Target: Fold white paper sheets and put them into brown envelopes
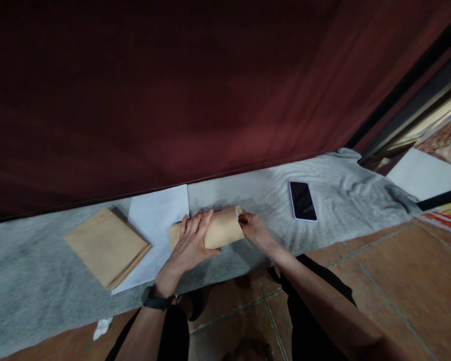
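Tan env. (224, 228) bulges slightly, R end open w/ white strip (237, 212) showing.

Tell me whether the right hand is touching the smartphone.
No, the right hand is at one end of the brown paper envelope, apart from the smartphone.

Looks like a makeshift indoor work spot; cannot be pinned down as home, shop or office. Has a brownish-orange tiled floor (398, 281) with visible grout lines, a long, narrow ledge (22, 281) draped in wrinkled grey, and a dark red, fabric-like backdrop (173, 100) rising along the far edge. Includes brown envelopes (105, 245) and a phone (302, 200), as fit for a home as for an office.
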`<state>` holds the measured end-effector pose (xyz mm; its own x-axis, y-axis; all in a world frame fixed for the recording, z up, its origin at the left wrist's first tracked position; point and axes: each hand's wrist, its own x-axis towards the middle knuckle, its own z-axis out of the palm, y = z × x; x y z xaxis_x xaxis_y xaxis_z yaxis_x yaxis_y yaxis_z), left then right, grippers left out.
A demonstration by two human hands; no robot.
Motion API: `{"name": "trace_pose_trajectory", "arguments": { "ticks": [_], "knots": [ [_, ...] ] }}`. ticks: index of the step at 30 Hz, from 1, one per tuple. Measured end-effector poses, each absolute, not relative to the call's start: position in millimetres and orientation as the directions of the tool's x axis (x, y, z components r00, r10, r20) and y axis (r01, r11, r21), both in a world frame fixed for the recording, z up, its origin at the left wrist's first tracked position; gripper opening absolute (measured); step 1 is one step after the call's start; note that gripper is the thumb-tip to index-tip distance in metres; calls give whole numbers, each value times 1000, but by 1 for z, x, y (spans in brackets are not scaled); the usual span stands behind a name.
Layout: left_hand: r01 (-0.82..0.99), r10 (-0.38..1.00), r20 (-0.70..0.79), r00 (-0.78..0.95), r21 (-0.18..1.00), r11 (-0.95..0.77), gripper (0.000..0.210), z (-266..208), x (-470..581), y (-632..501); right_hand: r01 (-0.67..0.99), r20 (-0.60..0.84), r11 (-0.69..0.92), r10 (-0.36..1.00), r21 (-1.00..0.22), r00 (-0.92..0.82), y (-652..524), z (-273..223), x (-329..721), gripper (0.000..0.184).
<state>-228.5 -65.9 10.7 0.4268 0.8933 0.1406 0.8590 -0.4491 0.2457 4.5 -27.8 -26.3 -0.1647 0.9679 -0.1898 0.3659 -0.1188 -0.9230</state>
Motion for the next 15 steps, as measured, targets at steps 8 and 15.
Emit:
{"name": "trace_pose_trajectory", "arguments": {
  "ticks": [8,15],
  "knots": [
    [865,888,151,434,205,-458,116,10,-228,-66,416,-148,-148,988,-897,33,-32,-23,-1,7],
    [863,872,189,451,157,-480,116,10,-231,-65,191,-196,-198,980,-962,27,-30,-36,-1,39]
  ]
}}
